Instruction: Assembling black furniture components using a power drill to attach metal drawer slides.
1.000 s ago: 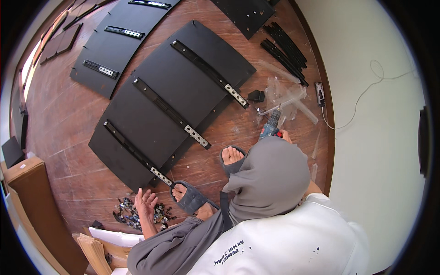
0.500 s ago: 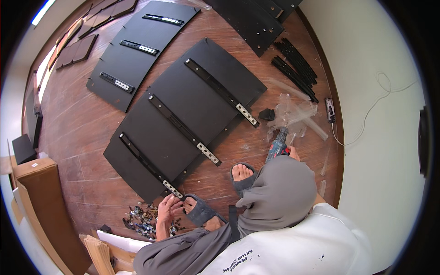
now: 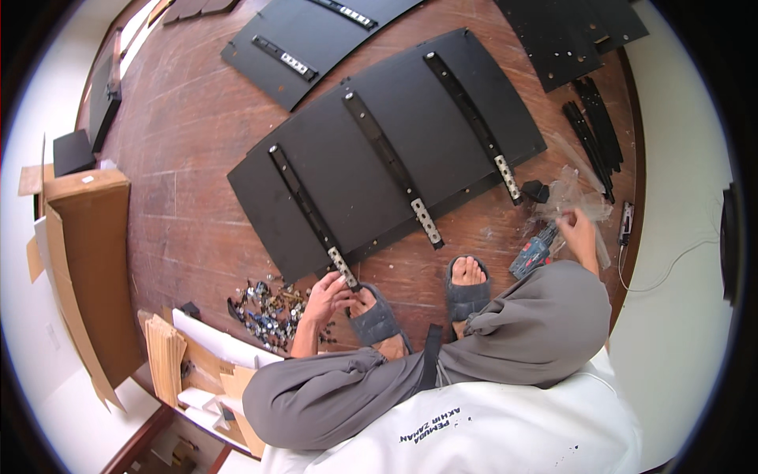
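A dark, curved-edge panel (image 3: 379, 150) lies on the floor with three drawer slides fixed across it, their perforated silver ends extended past its near edge. My left hand (image 3: 324, 304) has its fingers curled at the end of the leftmost drawer slide (image 3: 338, 262), beside my left sandal (image 3: 369, 317). A blue and black cordless drill (image 3: 530, 254) rests on the floor beyond my right knee. Just at its chuck end, my right hand (image 3: 580, 235) has thumb and fingers brought together; what they pinch, if anything, is too small to tell.
Loose screws and fittings (image 3: 272, 316) are heaped left of my left hand. Crumpled clear plastic (image 3: 572, 193) and black rails (image 3: 592, 142) lie at the right. Another slide-fitted panel (image 3: 316, 39) lies farther off. A cardboard box (image 3: 106, 261) stands at the left.
My right hand has let go of the drill's handle and moved to its chuck end. The drill now lies on the floor. My left hand stays by the slide's end; the view has shifted.
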Action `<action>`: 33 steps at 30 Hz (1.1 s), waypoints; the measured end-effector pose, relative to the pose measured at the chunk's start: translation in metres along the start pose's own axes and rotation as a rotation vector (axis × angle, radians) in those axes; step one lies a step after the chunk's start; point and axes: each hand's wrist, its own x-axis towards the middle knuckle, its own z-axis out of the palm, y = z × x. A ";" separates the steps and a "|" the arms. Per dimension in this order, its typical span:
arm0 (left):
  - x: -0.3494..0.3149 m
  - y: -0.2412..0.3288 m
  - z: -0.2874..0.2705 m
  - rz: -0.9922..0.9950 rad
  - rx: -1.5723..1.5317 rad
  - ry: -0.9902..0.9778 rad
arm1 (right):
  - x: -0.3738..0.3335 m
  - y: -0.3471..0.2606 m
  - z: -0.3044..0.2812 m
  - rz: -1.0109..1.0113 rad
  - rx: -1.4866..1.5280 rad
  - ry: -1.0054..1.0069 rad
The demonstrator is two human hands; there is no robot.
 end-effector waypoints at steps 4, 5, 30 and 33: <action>-0.003 -0.002 0.006 0.033 0.095 0.000 | 0.086 -0.011 0.038 -0.095 0.159 0.003; -0.005 -0.001 0.006 0.033 0.083 0.029 | 0.103 -0.014 0.045 -0.139 0.187 0.033; 0.005 0.010 0.027 0.661 1.187 0.890 | 0.135 -0.063 0.086 -0.126 0.158 0.098; 0.014 0.019 0.032 0.682 1.214 0.925 | 0.132 -0.053 0.087 -0.113 0.190 0.136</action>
